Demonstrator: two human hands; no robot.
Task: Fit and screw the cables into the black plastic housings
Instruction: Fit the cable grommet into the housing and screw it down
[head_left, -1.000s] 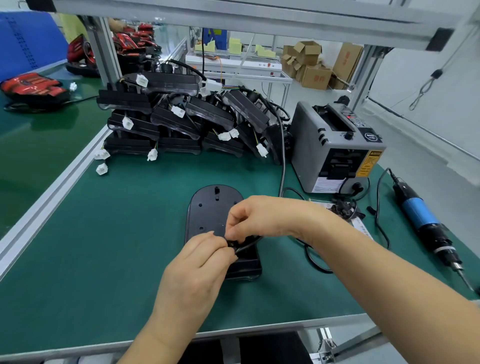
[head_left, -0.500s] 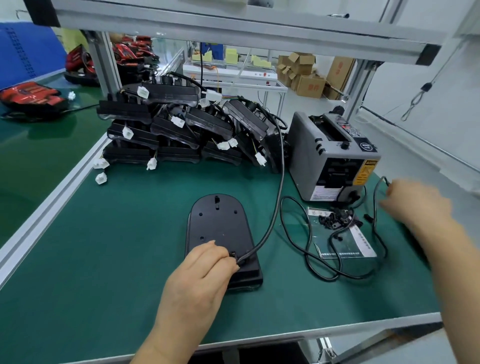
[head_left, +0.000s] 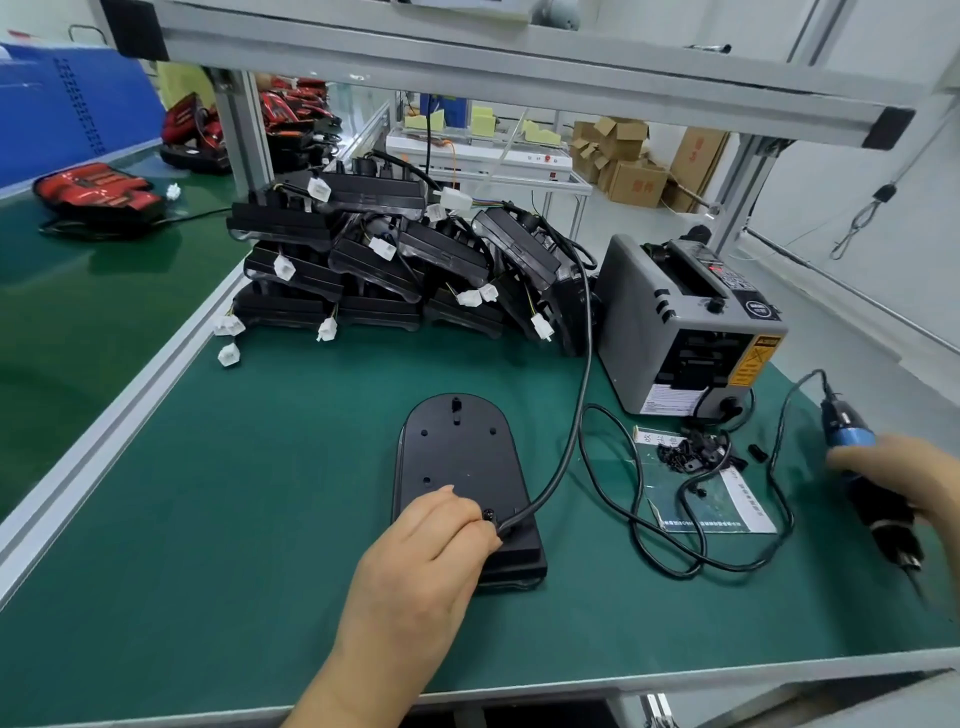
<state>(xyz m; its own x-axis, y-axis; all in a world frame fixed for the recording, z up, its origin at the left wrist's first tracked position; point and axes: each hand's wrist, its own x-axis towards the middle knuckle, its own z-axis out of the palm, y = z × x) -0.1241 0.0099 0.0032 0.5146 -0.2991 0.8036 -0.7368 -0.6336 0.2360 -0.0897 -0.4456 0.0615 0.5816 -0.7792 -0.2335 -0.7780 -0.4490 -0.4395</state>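
Green-matted counter (head_left: 208, 519) under an aluminium frame (head_left: 467, 67); cartons (head_left: 636, 182) on the floor far back. Black housing (head_left: 457, 467) lies flat, centre-near. Left hand (head_left: 426, 561), fingers curled, holds the cable (head_left: 582, 395) end onto the housing's near end. Right hand (head_left: 904, 483), blurred, grips the electric screwdriver (head_left: 852, 440) at the right edge. Stacked housings (head_left: 395, 270) far; tape dispenser (head_left: 675, 332) far right. Open mat left of the housing, up to the rail (head_left: 104, 431).
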